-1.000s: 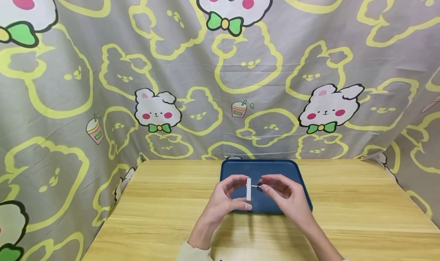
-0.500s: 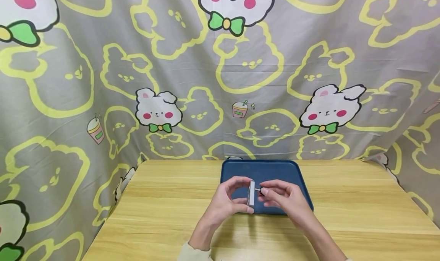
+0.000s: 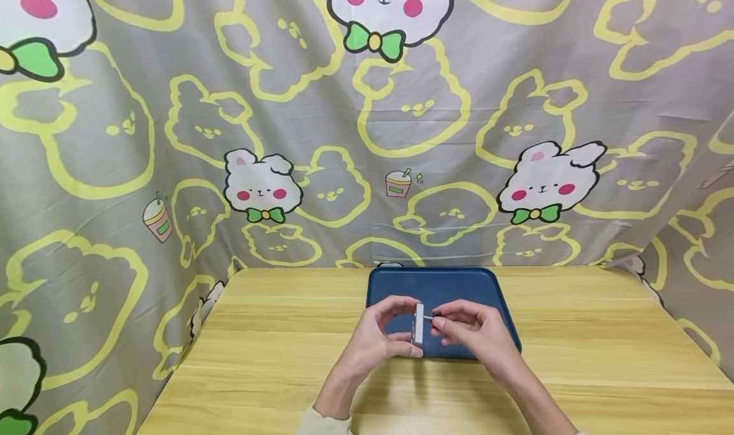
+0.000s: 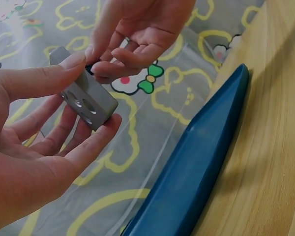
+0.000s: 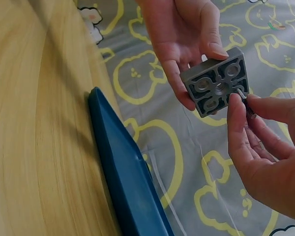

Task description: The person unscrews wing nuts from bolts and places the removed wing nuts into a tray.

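Note:
My left hand grips a square grey metal plate by its edges, thumb on one side and fingers on the other. Round holes pierce its corners and centre, and raised ribs show on the face toward the right wrist camera. Between thumb and fingertips, my right hand pinches a thin metal screw with a dark end. The screw's shank points at the plate, its tip right at a corner hole in the right wrist view. Fingers partly hide the dark end. Both hands hold these pieces above the blue tray.
A shallow blue tray lies at the back of the wooden table, beneath the hands. Behind the table and at its sides hangs a grey curtain printed with yellow outlines and white rabbits.
Both hands have lowered slightly, and the plate has turned a little. The right fingers have closed in around the screw's dark end, which showed more fully one second ago.

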Demonstrator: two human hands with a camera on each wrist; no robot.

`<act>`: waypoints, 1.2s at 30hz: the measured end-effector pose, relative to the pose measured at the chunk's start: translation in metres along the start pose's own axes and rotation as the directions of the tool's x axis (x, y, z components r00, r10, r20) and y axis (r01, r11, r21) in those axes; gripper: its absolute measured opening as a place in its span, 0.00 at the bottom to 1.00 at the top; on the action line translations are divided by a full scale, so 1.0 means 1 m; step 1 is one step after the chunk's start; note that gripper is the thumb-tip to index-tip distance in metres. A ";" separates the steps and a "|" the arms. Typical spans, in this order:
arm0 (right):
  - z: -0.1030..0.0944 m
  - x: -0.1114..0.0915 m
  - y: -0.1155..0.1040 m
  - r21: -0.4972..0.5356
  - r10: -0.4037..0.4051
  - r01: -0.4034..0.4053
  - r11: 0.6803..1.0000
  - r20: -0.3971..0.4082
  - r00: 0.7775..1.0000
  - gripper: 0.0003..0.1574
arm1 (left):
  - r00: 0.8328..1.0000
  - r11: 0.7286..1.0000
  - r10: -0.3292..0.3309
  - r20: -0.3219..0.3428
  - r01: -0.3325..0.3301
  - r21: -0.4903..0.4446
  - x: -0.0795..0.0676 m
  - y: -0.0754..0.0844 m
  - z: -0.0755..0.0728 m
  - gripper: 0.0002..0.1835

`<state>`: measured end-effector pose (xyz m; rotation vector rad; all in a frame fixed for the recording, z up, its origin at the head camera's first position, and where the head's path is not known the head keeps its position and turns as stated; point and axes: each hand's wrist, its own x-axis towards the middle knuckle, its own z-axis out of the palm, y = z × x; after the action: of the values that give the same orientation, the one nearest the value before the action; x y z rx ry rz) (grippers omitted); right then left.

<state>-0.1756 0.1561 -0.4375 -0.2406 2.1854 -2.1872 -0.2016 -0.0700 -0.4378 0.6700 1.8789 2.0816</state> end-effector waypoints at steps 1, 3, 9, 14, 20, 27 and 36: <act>0.001 0.000 0.000 -0.019 -0.019 0.019 1.000 -0.010 1.000 0.21 | 1.000 1.000 -0.002 0.001 0.002 -0.004 0.000 0.000 0.000 0.36; 0.003 -0.001 0.001 -0.069 -0.077 0.075 0.995 -0.029 0.997 0.17 | 1.000 1.000 -0.007 0.004 0.007 -0.017 0.000 -0.001 -0.001 0.36; 0.010 -0.003 0.005 -0.263 -0.349 0.324 0.909 -0.051 0.936 0.09 | 1.000 0.998 -0.021 0.008 0.021 -0.051 0.000 -0.002 -0.004 0.35; 0.012 -0.001 0.008 -0.429 -0.606 0.549 0.717 0.007 0.796 0.19 | 1.000 0.998 -0.020 0.014 0.020 -0.067 -0.001 -0.001 -0.005 0.35; 0.010 0.003 0.011 -0.504 -0.757 0.686 0.524 0.092 0.647 0.09 | 0.999 0.995 -0.002 0.035 0.005 -0.100 -0.001 -0.002 -0.007 0.36; 0.012 0.006 0.013 -0.532 -0.835 0.748 0.398 0.128 0.535 0.14 | 0.999 0.995 -0.016 0.037 0.020 -0.097 -0.001 0.000 -0.008 0.35; 0.012 0.006 0.012 -0.558 -0.839 0.735 0.386 0.119 0.531 0.18 | 0.999 0.993 -0.025 0.041 0.029 -0.114 0.000 0.001 -0.008 0.36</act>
<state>-0.1811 0.1432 -0.4490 -1.4797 3.2556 -1.7373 -0.2054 -0.0768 -0.4377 0.6505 1.7229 2.1242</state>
